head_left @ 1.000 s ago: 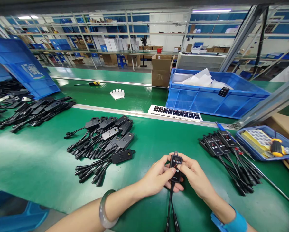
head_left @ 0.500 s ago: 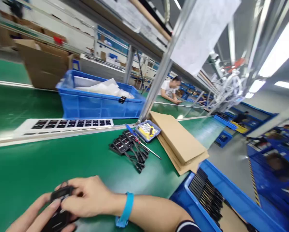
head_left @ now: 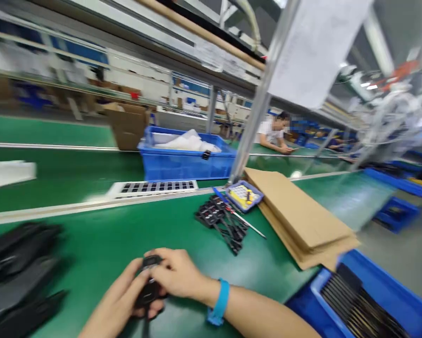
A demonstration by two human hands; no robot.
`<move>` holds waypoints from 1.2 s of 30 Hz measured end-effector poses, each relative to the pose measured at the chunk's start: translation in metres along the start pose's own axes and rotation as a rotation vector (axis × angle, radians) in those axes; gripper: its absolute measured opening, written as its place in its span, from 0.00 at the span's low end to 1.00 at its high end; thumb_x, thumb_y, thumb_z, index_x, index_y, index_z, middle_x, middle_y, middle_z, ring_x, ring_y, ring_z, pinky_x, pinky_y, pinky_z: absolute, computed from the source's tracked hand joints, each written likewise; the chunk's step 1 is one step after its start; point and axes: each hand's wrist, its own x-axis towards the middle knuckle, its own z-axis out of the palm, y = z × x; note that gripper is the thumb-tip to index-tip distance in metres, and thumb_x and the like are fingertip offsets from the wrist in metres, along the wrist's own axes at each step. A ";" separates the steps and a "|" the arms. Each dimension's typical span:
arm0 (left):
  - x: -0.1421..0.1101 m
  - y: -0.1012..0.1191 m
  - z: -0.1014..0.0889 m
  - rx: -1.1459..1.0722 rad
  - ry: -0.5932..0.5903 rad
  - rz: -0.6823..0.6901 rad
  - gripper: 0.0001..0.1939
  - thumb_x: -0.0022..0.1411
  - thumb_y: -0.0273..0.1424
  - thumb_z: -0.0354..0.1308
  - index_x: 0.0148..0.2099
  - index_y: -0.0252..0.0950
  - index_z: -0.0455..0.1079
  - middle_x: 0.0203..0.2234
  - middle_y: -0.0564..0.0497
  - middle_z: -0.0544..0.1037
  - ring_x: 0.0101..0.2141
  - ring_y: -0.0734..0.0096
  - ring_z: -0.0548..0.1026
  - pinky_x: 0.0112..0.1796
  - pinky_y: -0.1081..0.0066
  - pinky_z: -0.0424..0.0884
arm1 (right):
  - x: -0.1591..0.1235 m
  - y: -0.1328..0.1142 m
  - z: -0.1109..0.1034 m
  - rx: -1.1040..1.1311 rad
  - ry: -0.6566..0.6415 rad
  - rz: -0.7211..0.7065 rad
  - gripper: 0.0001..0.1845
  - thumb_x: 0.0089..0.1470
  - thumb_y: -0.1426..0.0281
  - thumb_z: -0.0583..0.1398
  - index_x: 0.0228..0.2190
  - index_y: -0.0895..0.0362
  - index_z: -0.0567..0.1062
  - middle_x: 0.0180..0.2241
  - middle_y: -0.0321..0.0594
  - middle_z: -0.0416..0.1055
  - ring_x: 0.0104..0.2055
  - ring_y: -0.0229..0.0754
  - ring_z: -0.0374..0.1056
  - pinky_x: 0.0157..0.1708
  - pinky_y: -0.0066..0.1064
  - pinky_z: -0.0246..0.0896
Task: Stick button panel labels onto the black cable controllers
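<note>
A small black device (head_left: 148, 292) with a dark cable hanging below it is held between both hands over the green bench. My left hand (head_left: 121, 293) wraps it from the left, with fingertips showing beneath. From the right, my right hand (head_left: 178, 273) grips its upper end with thumb and bent fingers; a blue band circles that wrist. The fingers hide much of the device, so its exact kind does not show. Beyond the hands lies a cluster of similar black modules with cables (head_left: 220, 218), beside a blue-and-white screwdriver-like tool (head_left: 248, 220).
Large black items (head_left: 17, 277) lie blurred at left. A blue bin (head_left: 186, 164) holds white sheets behind a label sheet (head_left: 154, 188). Flat cardboard (head_left: 295, 211) is stacked right of a small tray (head_left: 258, 199). Another blue bin (head_left: 318, 286) holds black parts. A person (head_left: 274, 134) leans on the far bench.
The view has swung left, bringing the large black items into sight. Both hands appear farther right in the picture and still hold the black device.
</note>
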 end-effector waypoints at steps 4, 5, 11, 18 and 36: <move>-0.009 0.008 0.002 -0.013 -0.145 0.024 0.23 0.58 0.47 0.53 0.48 0.36 0.55 0.24 0.50 0.77 0.21 0.68 0.77 0.21 0.74 0.70 | -0.003 -0.001 0.003 0.042 -0.045 -0.050 0.16 0.49 0.71 0.54 0.40 0.58 0.73 0.19 0.29 0.65 0.16 0.31 0.57 0.14 0.20 0.53; -0.009 0.008 0.001 -0.034 -0.185 0.015 0.23 0.58 0.47 0.51 0.47 0.36 0.54 0.25 0.50 0.77 0.21 0.68 0.77 0.22 0.74 0.71 | -0.003 -0.001 0.002 0.062 -0.065 -0.055 0.16 0.50 0.69 0.53 0.41 0.58 0.72 0.19 0.30 0.65 0.16 0.31 0.57 0.15 0.21 0.53; -0.004 -0.001 -0.004 -0.161 -0.275 0.030 0.21 0.60 0.48 0.50 0.45 0.37 0.53 0.25 0.50 0.75 0.20 0.72 0.76 0.21 0.76 0.71 | -0.002 0.004 -0.004 0.084 -0.134 -0.024 0.20 0.54 0.63 0.53 0.46 0.60 0.70 0.22 0.34 0.69 0.17 0.33 0.58 0.18 0.24 0.54; -0.002 -0.002 -0.005 -0.134 -0.293 0.039 0.22 0.60 0.49 0.50 0.46 0.38 0.52 0.25 0.52 0.73 0.21 0.72 0.76 0.22 0.75 0.72 | -0.002 0.011 -0.004 0.089 -0.156 0.033 0.23 0.56 0.59 0.55 0.48 0.61 0.68 0.20 0.33 0.67 0.16 0.33 0.57 0.17 0.25 0.53; -0.005 0.002 -0.005 -0.169 -0.309 0.019 0.22 0.60 0.48 0.51 0.47 0.38 0.53 0.26 0.50 0.74 0.21 0.71 0.77 0.23 0.74 0.72 | -0.003 0.005 -0.006 0.193 -0.191 0.055 0.22 0.56 0.60 0.56 0.49 0.60 0.69 0.20 0.33 0.66 0.17 0.31 0.56 0.17 0.23 0.54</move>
